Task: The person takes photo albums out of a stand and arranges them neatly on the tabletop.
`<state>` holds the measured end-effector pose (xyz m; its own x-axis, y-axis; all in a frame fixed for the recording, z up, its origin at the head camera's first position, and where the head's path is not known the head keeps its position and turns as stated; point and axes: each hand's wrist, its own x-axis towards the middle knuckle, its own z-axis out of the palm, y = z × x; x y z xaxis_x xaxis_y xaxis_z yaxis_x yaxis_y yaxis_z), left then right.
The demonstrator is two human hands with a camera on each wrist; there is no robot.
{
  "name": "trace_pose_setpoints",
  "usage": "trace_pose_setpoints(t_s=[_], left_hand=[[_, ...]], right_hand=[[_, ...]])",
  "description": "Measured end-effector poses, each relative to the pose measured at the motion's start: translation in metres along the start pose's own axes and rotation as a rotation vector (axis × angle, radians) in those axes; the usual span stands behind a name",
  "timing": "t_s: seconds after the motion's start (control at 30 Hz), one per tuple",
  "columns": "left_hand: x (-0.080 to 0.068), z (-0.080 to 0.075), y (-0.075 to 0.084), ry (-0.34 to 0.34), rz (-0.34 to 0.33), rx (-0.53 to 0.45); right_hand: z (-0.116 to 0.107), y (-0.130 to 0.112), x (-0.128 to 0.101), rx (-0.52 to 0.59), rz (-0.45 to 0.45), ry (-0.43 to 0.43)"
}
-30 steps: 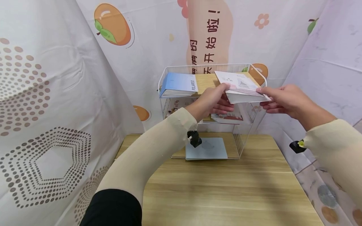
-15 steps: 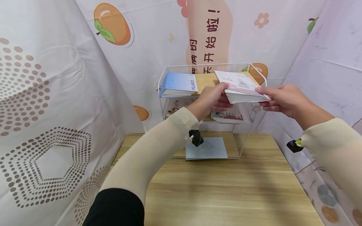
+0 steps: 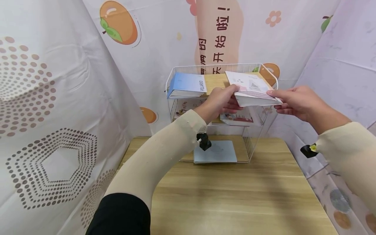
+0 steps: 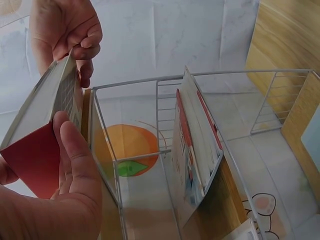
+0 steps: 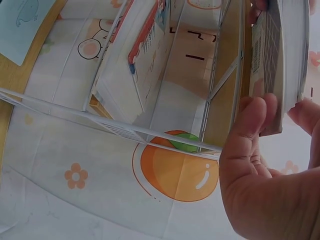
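Note:
A thick white book (image 3: 254, 87) with a pink and grey printed cover lies at the right of the rack's top shelf, its front end jutting past the edge. My left hand (image 3: 218, 101) pinches its near left corner, thumb on top and fingers below. At the near right corner my right hand (image 3: 299, 101) grips it the same way. In the left wrist view a red end face (image 4: 35, 160) of the book shows beside the left thumb. The right wrist view has the right hand (image 5: 272, 185) around the book's corner, with the white page block visible.
The white wire rack has a wooden top board (image 3: 215, 80), where a blue POLAROID book (image 3: 188, 82) lies on the left. More books (image 3: 239, 118) lie on the middle shelf. A pale blue book (image 3: 217, 153) rests on the bottom shelf, above the wooden table (image 3: 235, 195).
The head view has shifted slightly, so the scene sits a little higher. Both hands still hold the white book at nearly the same spot on the top shelf.

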<state>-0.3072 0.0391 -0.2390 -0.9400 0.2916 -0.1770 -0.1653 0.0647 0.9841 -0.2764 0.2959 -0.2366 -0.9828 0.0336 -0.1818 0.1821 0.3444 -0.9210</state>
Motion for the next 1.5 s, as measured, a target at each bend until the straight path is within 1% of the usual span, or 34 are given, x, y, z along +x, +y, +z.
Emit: trace_pose_setpoints(t_s=[0.33, 0.6, 0.87, 0.93, 1.13, 1.23, 1.37, 1.5], left_hand=[[-0.007, 0.0, -0.001, -0.035, 0.004, -0.011], [-0.013, -0.001, -0.004, -0.046, 0.008, 0.003], [-0.019, -0.002, -0.006, -0.064, 0.058, 0.023], [-0.021, 0.0, -0.007, -0.074, 0.059, 0.033], [-0.024, 0.004, -0.01, -0.087, 0.044, 0.004], [-0.027, 0.004, -0.01, -0.095, 0.059, -0.01], [-0.031, 0.006, -0.008, -0.123, 0.084, -0.019], [-0.035, 0.007, -0.01, -0.143, 0.089, -0.013]], right_hand=[[-0.001, 0.0, -0.007, 0.012, 0.007, -0.017], [0.0, 0.003, -0.013, 0.036, 0.006, -0.036], [0.001, 0.006, -0.02, 0.054, -0.017, -0.03], [0.0, 0.008, -0.023, 0.055, -0.021, -0.027], [-0.003, 0.014, -0.028, 0.056, -0.018, -0.038], [-0.005, 0.016, -0.03, 0.05, -0.025, -0.043], [-0.009, 0.02, -0.034, 0.067, -0.035, -0.035], [-0.011, 0.025, -0.037, 0.082, -0.042, -0.035]])
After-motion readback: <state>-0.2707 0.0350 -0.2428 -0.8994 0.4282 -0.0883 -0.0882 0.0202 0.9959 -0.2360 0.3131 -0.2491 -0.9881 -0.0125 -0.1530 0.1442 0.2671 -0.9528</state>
